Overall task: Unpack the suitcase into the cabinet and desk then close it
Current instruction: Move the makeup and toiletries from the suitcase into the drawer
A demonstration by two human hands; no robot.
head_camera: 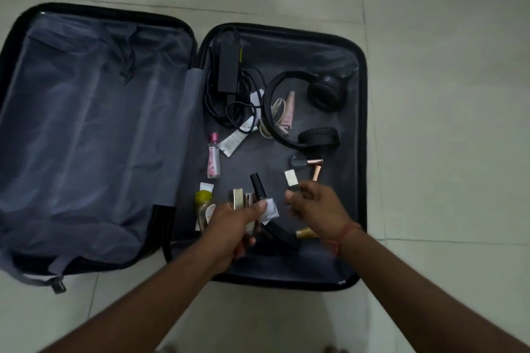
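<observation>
Open suitcase [362,152] lying flat on a tiled floor [430,37], both halves spread. The left half holds only its grey lining [94,129]; every loose item sits in the right half. Left hand [229,226], fingers curled, gathers a cluster of small cosmetics, among them a dark-capped bottle [258,189] and a gold case [238,199], apparently so that several pieces can be carried at once. Right hand [315,209] pinches a small pale-tipped tube [292,182] between thumb and fingertips, near the half's front edge; its other fingers are blurred. Along the hinge side lie a pink bottle [213,156], a white tube [235,140] and a yellow-capped jar [204,203]. Toward the far edge, a black power adapter [228,66] with tangled cable, and headphones [312,112] near the far right corner. A razor [311,166] rests just beyond the right hand. Judged stage: unpacking part done; cabinet and desk lie out of view. The middle of the right half offers free room for reaching; the raised rim bounds all four sides, so lifts must go upward
</observation>
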